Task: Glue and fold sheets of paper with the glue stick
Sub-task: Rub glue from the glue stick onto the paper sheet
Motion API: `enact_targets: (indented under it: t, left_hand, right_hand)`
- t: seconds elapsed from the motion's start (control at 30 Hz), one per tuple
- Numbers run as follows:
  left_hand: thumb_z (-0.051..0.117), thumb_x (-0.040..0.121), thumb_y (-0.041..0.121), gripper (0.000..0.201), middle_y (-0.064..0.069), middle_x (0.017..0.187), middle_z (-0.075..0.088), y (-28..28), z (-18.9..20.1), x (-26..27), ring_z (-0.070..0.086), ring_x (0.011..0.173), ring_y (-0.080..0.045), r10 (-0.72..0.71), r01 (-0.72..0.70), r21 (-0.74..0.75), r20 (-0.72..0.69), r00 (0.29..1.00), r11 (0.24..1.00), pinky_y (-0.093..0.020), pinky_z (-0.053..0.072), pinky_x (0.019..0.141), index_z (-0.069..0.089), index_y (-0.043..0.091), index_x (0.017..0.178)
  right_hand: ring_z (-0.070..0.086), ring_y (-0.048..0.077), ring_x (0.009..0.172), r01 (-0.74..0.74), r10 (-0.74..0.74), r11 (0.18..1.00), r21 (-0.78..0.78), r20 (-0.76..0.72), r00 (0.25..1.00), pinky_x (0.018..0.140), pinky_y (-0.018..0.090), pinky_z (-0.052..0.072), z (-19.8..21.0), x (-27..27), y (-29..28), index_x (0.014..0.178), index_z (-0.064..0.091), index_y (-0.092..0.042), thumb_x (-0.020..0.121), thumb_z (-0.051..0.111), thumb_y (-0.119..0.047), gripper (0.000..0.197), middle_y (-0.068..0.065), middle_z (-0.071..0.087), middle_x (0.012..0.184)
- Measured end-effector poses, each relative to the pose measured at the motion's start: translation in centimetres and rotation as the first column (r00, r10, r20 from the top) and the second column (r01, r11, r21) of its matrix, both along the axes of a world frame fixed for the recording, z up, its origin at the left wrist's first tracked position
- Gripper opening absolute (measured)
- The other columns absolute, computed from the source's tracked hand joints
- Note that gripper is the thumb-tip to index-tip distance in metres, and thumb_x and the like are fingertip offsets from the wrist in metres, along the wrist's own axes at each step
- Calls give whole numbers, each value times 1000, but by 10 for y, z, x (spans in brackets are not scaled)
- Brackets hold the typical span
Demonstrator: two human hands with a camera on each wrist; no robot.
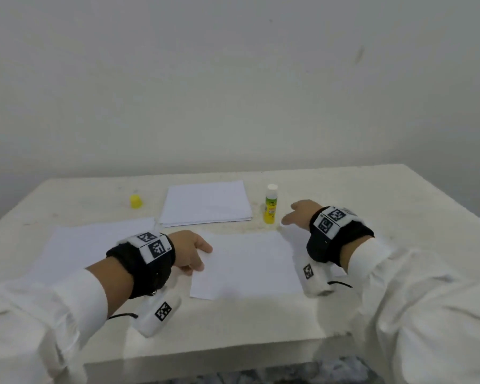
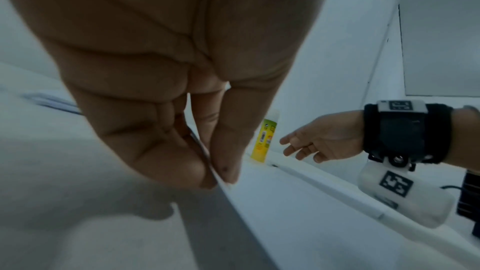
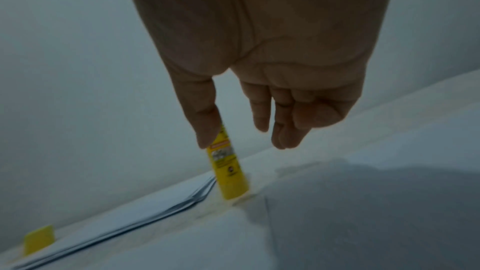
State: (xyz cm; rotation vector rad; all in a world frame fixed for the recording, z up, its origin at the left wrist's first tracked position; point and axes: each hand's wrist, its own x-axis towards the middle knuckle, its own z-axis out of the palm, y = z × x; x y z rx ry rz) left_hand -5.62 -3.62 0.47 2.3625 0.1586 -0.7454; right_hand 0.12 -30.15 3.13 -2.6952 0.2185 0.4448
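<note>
Glue stick (image 1: 270, 205) upright and uncapped on the bench (image 1: 372, 206), just beyond my right hand (image 1: 299, 214), its fingers loosely spread, my left hand (image 1: 193, 249) pinching the paper sheet's (image 1: 250, 264) edge.

Open gap between right hand (image 1: 299, 214) and upright glue stick (image 1: 270, 205), paper stack (image 1: 205, 203) just left, yellow cap (image 1: 135, 201) well apart

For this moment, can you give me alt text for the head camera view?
A person's left hand pinches the left edge of a white sheet on a white table, while the open right hand reaches toward an upright, uncapped yellow glue stick. Behind lie a paper stack and a yellow cap.
</note>
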Motion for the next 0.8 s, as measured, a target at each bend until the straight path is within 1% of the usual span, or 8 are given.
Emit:
enact_targets:
  t: [0.1, 0.27, 0.33, 0.37, 0.47, 0.53, 0.67, 0.8]
  left_hand:
    - [68, 82, -1, 51, 1, 83, 52, 22, 1, -2, 58, 59, -13, -27, 25, 91, 27, 999, 996, -21, 54, 64, 57, 20, 128]
    - [68, 84, 8, 53, 5, 76, 52, 45, 7, -5, 54, 55, -10, -103, 91, 245, 38, 994, 965, -13, 45, 50, 50, 24, 132]
    - [70, 83, 16, 56, 3, 86, 54, 48, 7, -8, 57, 66, -13, -159, 135, 341, 43, 986, 930, -17, 46, 58, 48, 29, 133]
    - [71, 82, 21, 58, 1, 103, 52, 49, 6, -9, 59, 82, -16, -189, 157, 391, 44, 981, 907, -20, 47, 69, 47, 32, 134]
    - [72, 80, 34, 62, -4, 144, 21, 55, 0, -8, 36, 130, -25, -289, 220, 498, 65, 955, 839, -32, 36, 102, 44, 40, 135]
    - [69, 80, 41, 62, -1, 149, 12, 59, -1, -11, 22, 137, -26, -346, 246, 542, 89, 934, 804, -37, 30, 108, 42, 44, 136]
    - [58, 83, 55, 72, 4, 152, 21, 63, -6, -15, 20, 138, -24, -485, 358, 620, 42, 873, 698, -42, 26, 108, 26, 42, 146]
    - [57, 81, 61, 82, 7, 151, 29, 65, -9, -16, 25, 135, -24, -549, 406, 644, 27, 835, 648, -42, 27, 107, 21, 33, 148]
  right_hand:
    - [44, 30, 129, 77, -76, 986, 147, -6, 997, 102, 35, 37, -5, 14, 33, 143, 34, -4, 87, 66, -29, 69, 14, 42, 143]
    - [54, 31, 117, 114, -116, 990, 89, 16, 993, 93, 32, 40, -11, 25, 55, 126, 53, -1, 92, 60, -27, 43, 17, 56, 128]
    - [55, 32, 111, 109, -111, 992, 67, 35, 993, 90, 33, 41, -10, 25, 58, 123, 54, 2, 95, 54, -23, 37, 19, 58, 121]
    - [56, 31, 103, 106, -110, 992, 74, 58, 992, 85, 34, 41, -10, 25, 59, 122, 55, 3, 96, 52, -21, 35, 19, 59, 112]
    - [47, 27, 85, 104, -141, 971, 213, 168, 976, 72, 30, 34, -4, 18, 65, 123, 49, 4, 96, 48, -17, 35, 14, 50, 96]
    - [49, 28, 79, 81, -132, 954, 290, 163, 978, 65, 31, 38, 1, 12, 73, 128, 38, 0, 96, 45, -20, 39, 14, 48, 97]
    - [48, 23, 66, -4, -43, 955, 296, 151, 988, 53, 28, 37, 11, -4, 96, 136, 23, -7, 93, 48, -18, 51, 9, 49, 84]
    - [56, 32, 83, -142, 66, 950, 279, 265, 962, 63, 28, 38, 26, -20, 126, 116, 55, -3, 85, 62, -20, 36, 20, 60, 100]
